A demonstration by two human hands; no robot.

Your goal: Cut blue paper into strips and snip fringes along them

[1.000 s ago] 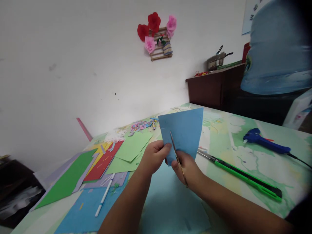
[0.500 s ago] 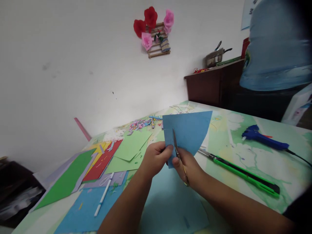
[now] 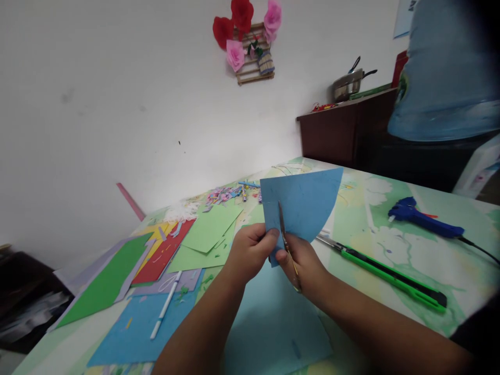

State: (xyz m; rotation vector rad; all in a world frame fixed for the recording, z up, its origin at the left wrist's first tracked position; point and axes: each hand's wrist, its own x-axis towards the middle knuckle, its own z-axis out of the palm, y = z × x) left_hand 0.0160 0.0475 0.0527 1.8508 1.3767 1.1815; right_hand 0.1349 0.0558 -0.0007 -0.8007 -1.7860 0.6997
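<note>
A blue paper piece with one curved edge stands upright above the table, its lower left part pinched in my left hand. Scissors are held in my right hand, their blades pointing up along the paper near its left side. Both hands are close together, thumbs almost touching. Below them lies a larger light blue sheet on the table. Fingers behind the paper are partly hidden.
To the right are a green cutter and a blue glue gun with its cord. On the left lie coloured sheets, a white pen and paper scraps. A water bottle stands back right.
The view has shifted slightly. The blue paper is tilted a little differently, its right corner higher. Both hands keep their holds.
</note>
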